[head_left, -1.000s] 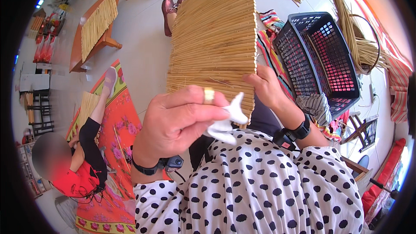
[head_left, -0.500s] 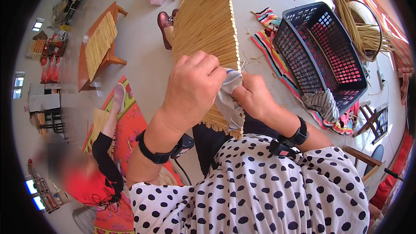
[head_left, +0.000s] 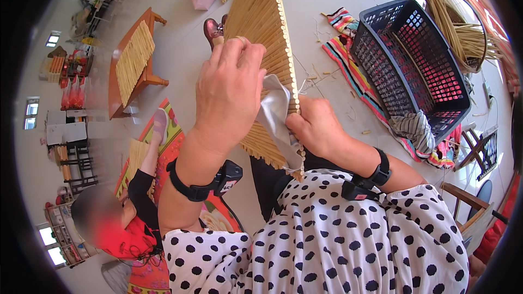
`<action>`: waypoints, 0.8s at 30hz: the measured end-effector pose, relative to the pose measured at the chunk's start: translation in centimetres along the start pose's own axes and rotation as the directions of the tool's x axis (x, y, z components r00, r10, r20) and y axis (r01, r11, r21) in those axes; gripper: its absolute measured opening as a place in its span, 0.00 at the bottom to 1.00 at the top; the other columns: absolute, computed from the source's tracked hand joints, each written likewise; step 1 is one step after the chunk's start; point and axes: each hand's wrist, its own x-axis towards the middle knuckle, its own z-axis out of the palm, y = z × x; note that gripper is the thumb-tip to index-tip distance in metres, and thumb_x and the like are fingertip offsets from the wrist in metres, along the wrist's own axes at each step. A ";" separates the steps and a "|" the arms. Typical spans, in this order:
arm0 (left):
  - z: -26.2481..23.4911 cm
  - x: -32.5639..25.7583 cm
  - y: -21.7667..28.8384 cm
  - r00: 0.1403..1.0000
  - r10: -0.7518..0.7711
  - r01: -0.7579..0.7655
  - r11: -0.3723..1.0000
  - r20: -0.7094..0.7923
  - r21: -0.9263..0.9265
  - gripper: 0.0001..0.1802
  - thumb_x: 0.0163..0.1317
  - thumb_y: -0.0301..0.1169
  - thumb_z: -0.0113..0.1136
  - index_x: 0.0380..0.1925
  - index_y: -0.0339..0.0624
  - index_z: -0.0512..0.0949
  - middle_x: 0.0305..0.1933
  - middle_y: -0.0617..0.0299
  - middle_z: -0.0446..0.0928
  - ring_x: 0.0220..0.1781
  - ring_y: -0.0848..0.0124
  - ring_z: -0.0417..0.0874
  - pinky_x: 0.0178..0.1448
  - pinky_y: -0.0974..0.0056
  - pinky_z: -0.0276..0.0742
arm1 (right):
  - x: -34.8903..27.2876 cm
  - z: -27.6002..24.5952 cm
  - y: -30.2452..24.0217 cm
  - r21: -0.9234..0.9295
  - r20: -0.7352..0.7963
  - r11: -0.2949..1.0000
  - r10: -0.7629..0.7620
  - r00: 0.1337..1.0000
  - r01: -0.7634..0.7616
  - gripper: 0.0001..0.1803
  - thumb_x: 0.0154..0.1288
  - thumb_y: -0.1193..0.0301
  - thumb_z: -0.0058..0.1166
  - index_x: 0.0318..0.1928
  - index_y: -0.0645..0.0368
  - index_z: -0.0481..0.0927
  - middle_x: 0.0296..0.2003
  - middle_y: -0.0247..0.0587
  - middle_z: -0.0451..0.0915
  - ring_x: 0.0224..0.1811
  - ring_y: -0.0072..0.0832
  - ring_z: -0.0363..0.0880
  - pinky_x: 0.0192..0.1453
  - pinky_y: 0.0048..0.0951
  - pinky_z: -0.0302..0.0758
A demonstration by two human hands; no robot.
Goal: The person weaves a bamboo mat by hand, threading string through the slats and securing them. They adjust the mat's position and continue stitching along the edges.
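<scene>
The left hand (head_left: 229, 90) lies over the face of a woven straw panel (head_left: 260, 32) that stands tilted on edge in front of the person, its fingers curled over the panel's upper part and closed on it to steady it. The right hand (head_left: 316, 128) is at the panel's right edge, near the lower end, its grip pinched together on a pale grey cloth (head_left: 275, 117) that is pressed against the edge between the two hands. The cloth hangs folded down along the rim, touching the row of straw ends.

As a judgement, the work in hand looks like wiping or finishing the panel's edge with the cloth. The cloth sits on the near part of the edge, so the stretch toward the far end appears left to do; how much of the panel's face has been treated cannot be told.

To the right on the floor stands a dark plastic basket (head_left: 414, 60) on a striped mat (head_left: 348, 71), with loose straw bundles (head_left: 463, 32) farther right. To the left is a low wooden bench (head_left: 133, 65) carrying another straw mat, and nearer, lower left, a seated person in red (head_left: 125, 223).
</scene>
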 end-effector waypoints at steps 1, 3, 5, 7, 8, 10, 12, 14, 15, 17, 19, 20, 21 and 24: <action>-0.2 0.0 0.1 0.999 0.048 -0.047 0.998 0.022 -0.040 0.05 0.51 0.25 0.59 0.28 0.42 0.74 0.32 0.62 0.74 0.37 0.62 0.75 0.39 0.60 0.70 | 0.0 -0.1 -0.1 -0.002 -0.004 1.000 -0.004 1.000 0.004 0.12 0.58 0.71 0.47 0.29 0.72 0.73 0.19 0.56 0.77 0.26 0.49 0.80 0.35 0.42 0.76; -0.8 -0.3 0.6 0.988 0.145 -0.137 0.983 0.058 -0.124 0.05 0.48 0.24 0.59 0.26 0.42 0.73 0.31 0.62 0.73 0.36 0.63 0.75 0.38 0.61 0.70 | 0.0 -0.1 0.0 -0.010 -0.011 1.000 -0.002 1.000 0.002 0.12 0.58 0.71 0.47 0.29 0.71 0.73 0.19 0.56 0.77 0.26 0.49 0.80 0.35 0.42 0.76; -0.9 -0.7 1.1 0.957 0.207 -0.187 0.976 0.203 -0.114 0.04 0.45 0.25 0.59 0.23 0.42 0.74 0.29 0.62 0.72 0.34 0.64 0.74 0.37 0.62 0.69 | 0.0 -0.2 0.1 -0.023 -0.016 1.000 0.009 1.000 -0.010 0.11 0.58 0.71 0.47 0.29 0.71 0.73 0.19 0.56 0.77 0.26 0.49 0.80 0.35 0.42 0.76; -1.3 -1.0 1.3 0.926 0.233 -0.222 0.973 0.297 -0.071 0.03 0.43 0.25 0.59 0.20 0.42 0.74 0.27 0.63 0.70 0.33 0.65 0.74 0.36 0.62 0.69 | 0.0 0.0 0.1 0.009 -0.006 1.000 -0.010 1.000 0.010 0.11 0.58 0.71 0.48 0.28 0.71 0.73 0.19 0.57 0.76 0.26 0.50 0.80 0.35 0.43 0.76; -1.4 -1.2 1.4 0.919 0.237 -0.235 0.971 0.314 -0.043 0.03 0.42 0.25 0.59 0.19 0.43 0.74 0.26 0.63 0.70 0.33 0.66 0.74 0.36 0.63 0.68 | 0.0 0.1 0.0 0.024 -0.002 1.000 -0.019 1.000 0.019 0.11 0.57 0.71 0.48 0.28 0.71 0.73 0.19 0.57 0.76 0.26 0.51 0.80 0.35 0.43 0.76; -1.4 -1.0 1.4 0.905 0.257 -0.269 0.963 0.339 -0.011 0.03 0.42 0.25 0.59 0.16 0.43 0.74 0.24 0.63 0.69 0.32 0.67 0.74 0.36 0.63 0.68 | 0.1 0.4 0.4 -0.010 -0.022 0.999 -0.048 0.999 0.048 0.11 0.57 0.71 0.48 0.27 0.71 0.73 0.20 0.58 0.76 0.27 0.52 0.79 0.35 0.43 0.76; -1.7 -0.6 1.4 0.890 0.277 -0.299 0.954 0.361 0.004 0.03 0.42 0.25 0.59 0.15 0.43 0.74 0.23 0.63 0.69 0.32 0.67 0.74 0.36 0.63 0.68 | 0.2 0.6 0.3 -0.038 -0.035 0.997 -0.066 0.997 0.064 0.11 0.57 0.72 0.49 0.27 0.71 0.73 0.20 0.59 0.76 0.27 0.53 0.79 0.35 0.44 0.76; -1.7 -0.4 1.3 0.871 0.307 -0.336 0.942 0.383 0.010 0.03 0.41 0.25 0.59 0.15 0.43 0.74 0.22 0.62 0.69 0.31 0.67 0.74 0.35 0.63 0.68 | 0.3 0.9 -0.2 -0.060 -0.039 0.996 -0.072 0.997 0.069 0.12 0.57 0.72 0.49 0.26 0.72 0.73 0.20 0.59 0.76 0.27 0.54 0.79 0.35 0.44 0.76; -1.8 -0.1 1.2 0.860 0.323 -0.358 0.934 0.395 0.016 0.03 0.41 0.25 0.59 0.15 0.43 0.74 0.22 0.62 0.69 0.31 0.67 0.74 0.35 0.63 0.68 | 0.4 1.1 -0.4 -0.065 -0.050 0.994 -0.092 0.995 0.088 0.12 0.57 0.72 0.50 0.26 0.71 0.73 0.20 0.59 0.76 0.27 0.54 0.79 0.35 0.45 0.76; -1.9 0.0 0.7 0.829 0.350 -0.402 0.915 0.436 0.030 0.03 0.41 0.25 0.59 0.16 0.43 0.74 0.22 0.61 0.70 0.30 0.66 0.75 0.34 0.63 0.69 | 0.5 1.7 -0.9 -0.076 -0.068 0.989 -0.131 0.989 0.126 0.12 0.57 0.71 0.50 0.25 0.71 0.73 0.19 0.60 0.76 0.27 0.54 0.79 0.35 0.45 0.77; -2.6 0.5 -0.1 0.804 0.367 -0.430 0.902 0.468 0.031 0.02 0.42 0.25 0.59 0.17 0.42 0.75 0.23 0.60 0.71 0.30 0.65 0.76 0.32 0.62 0.72 | 0.9 2.3 -1.6 -0.103 -0.089 0.984 -0.155 0.984 0.146 0.12 0.56 0.71 0.50 0.24 0.71 0.73 0.19 0.60 0.76 0.27 0.54 0.79 0.35 0.46 0.77; -3.1 1.0 -0.6 0.796 0.372 -0.434 0.900 0.478 0.022 0.02 0.43 0.25 0.58 0.18 0.42 0.75 0.23 0.60 0.72 0.30 0.64 0.77 0.32 0.61 0.73 | 1.2 2.6 -2.0 -0.117 -0.098 0.981 -0.167 0.981 0.155 0.12 0.56 0.71 0.50 0.24 0.70 0.73 0.19 0.60 0.76 0.26 0.55 0.79 0.35 0.47 0.77; -3.6 1.5 -1.1 0.789 0.375 -0.438 0.899 0.486 0.018 0.01 0.43 0.25 0.58 0.19 0.42 0.76 0.24 0.59 0.73 0.30 0.63 0.78 0.31 0.60 0.74 | 1.6 2.7 -2.6 -0.121 -0.124 0.975 -0.203 0.971 0.188 0.13 0.56 0.70 0.50 0.22 0.70 0.74 0.18 0.59 0.76 0.26 0.55 0.79 0.35 0.46 0.78; -5.1 3.0 -2.6 0.783 0.340 -0.419 0.907 0.522 0.038 0.02 0.46 0.25 0.57 0.22 0.41 0.76 0.26 0.58 0.75 0.32 0.60 0.80 0.32 0.58 0.78 | 3.2 2.7 -4.1 -0.118 -0.114 0.964 -0.253 0.961 0.239 0.13 0.59 0.70 0.48 0.27 0.71 0.73 0.22 0.64 0.74 0.30 0.59 0.76 0.34 0.47 0.73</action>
